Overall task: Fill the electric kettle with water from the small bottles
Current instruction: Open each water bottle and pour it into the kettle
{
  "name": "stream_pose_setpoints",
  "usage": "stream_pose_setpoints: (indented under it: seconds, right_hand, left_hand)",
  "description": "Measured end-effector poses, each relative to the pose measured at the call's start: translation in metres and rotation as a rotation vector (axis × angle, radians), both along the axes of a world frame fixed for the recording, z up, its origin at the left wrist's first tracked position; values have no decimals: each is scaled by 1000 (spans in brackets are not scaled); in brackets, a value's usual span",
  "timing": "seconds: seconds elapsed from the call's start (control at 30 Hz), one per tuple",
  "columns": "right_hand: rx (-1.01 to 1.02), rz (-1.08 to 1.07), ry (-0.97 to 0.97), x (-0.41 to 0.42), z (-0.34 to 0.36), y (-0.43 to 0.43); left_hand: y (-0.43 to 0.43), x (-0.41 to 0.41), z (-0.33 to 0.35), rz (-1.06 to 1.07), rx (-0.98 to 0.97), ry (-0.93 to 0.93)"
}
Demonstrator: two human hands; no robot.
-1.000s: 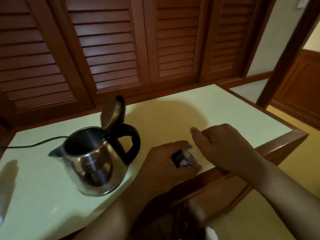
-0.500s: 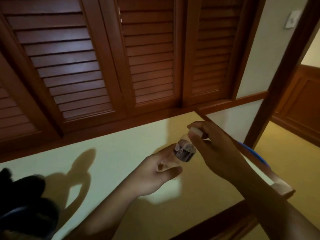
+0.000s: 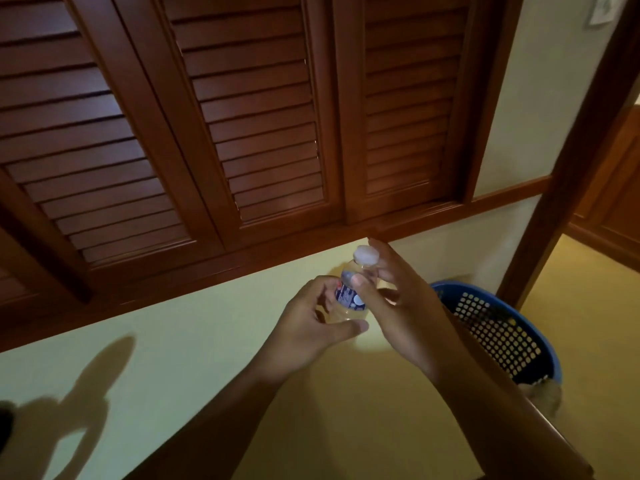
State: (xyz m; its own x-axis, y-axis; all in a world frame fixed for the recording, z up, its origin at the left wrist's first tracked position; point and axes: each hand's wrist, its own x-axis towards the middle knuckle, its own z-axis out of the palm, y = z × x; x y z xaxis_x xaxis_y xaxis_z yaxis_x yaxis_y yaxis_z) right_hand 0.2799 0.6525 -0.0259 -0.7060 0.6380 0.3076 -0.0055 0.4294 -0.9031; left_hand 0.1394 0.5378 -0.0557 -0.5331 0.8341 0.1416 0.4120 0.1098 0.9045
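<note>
Left hand [image 3: 311,327] grips bottle [image 3: 357,274]; blue-white label [image 3: 347,296] unreadable.

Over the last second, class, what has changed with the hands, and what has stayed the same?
The small bottle rose from the near edge of the table and is held upright above it. The right hand shifted to its neck, thumb on the shoulder, fingers behind the cap. The view swung right: kettle gone, blue basket appeared. Unchanged: left hand grips the bottle, cap on.
</note>
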Motion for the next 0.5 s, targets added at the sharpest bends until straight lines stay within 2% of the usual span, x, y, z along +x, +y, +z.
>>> stream_pose_setpoints:
  seconds: [0.07, 0.17, 0.27, 0.37, 0.5]
  right_hand:
    - [10, -23, -18, -5, -2, 10]
    - [2, 5, -18, -9, -2, 25]
    - [-83, 108, 32, -11, -6, 41]
    - [-217, 170, 95, -13, -10, 49]
    - [-155, 125, 93, -19, -13, 47]
  left_hand:
    - [12, -2, -3, 13, 0, 30]
    - [21, -4, -5, -41, -1, -24]
    - [22, -11, -8, -101, -54, -37]
    - [28, -15, -12, -16, -48, -24]
    - [39, -11, -14, 68, 10, 10]
